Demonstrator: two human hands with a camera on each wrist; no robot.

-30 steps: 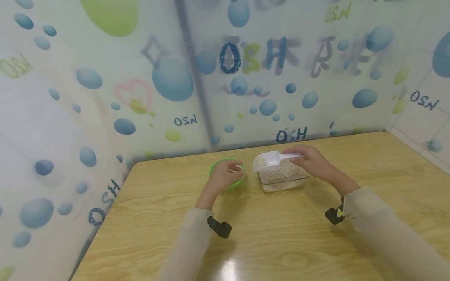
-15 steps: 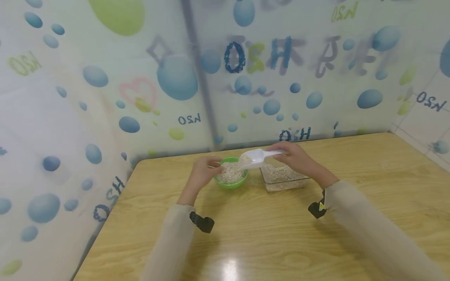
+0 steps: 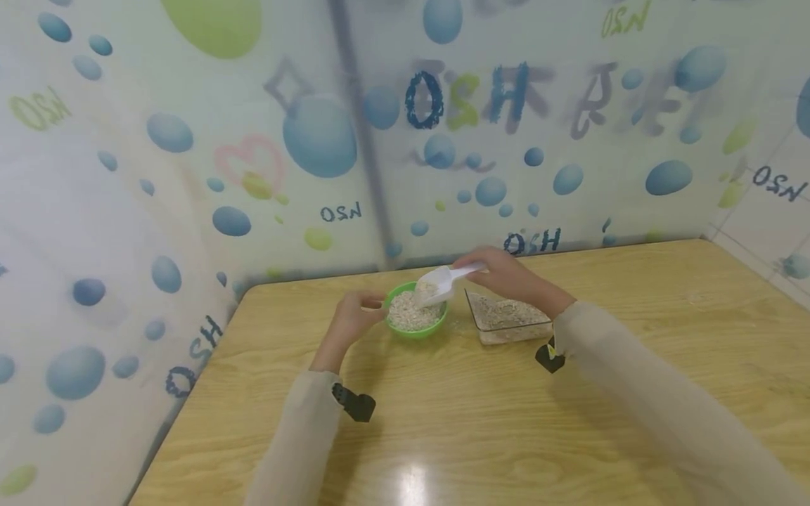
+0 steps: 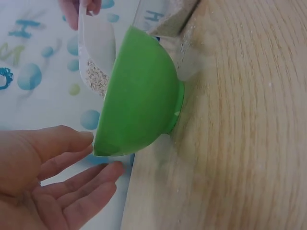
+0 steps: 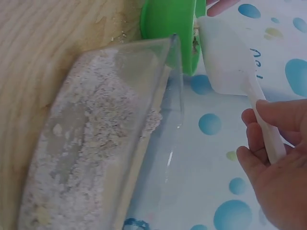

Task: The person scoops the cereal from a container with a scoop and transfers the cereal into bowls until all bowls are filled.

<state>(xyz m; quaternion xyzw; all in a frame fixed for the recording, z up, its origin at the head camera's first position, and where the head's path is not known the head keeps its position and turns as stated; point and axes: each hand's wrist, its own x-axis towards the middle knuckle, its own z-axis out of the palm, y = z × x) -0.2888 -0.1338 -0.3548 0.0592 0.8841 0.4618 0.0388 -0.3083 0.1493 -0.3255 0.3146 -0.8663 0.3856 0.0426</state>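
Note:
My right hand [image 3: 503, 274] grips the handle of a white plastic scoop [image 3: 438, 284], which tilts down over a green bowl [image 3: 415, 333]. Oat flakes [image 4: 97, 77] lie in the scoop's front end, and more oats [image 3: 410, 313] fill the bowl. At the bowl's left side is my left hand [image 3: 356, 318], its fingers loosely extended. In the left wrist view the thumb tip comes up to the rim; whether it touches cannot be made out. Right of the bowl, below my right forearm, stands a clear rectangular container [image 5: 175, 110] partly filled with oats.
All of this stands on a wood-grain table [image 3: 443, 414], towards its far edge. Behind it hangs a pale sheet [image 3: 266, 112] printed with blue and green drops. A few crumbs [image 3: 457, 326] are scattered between bowl and container.
My right hand has carried the loaded scoop left from above the container to the bowl and tilted it down. My left hand has moved left, from over the bowl to its side.

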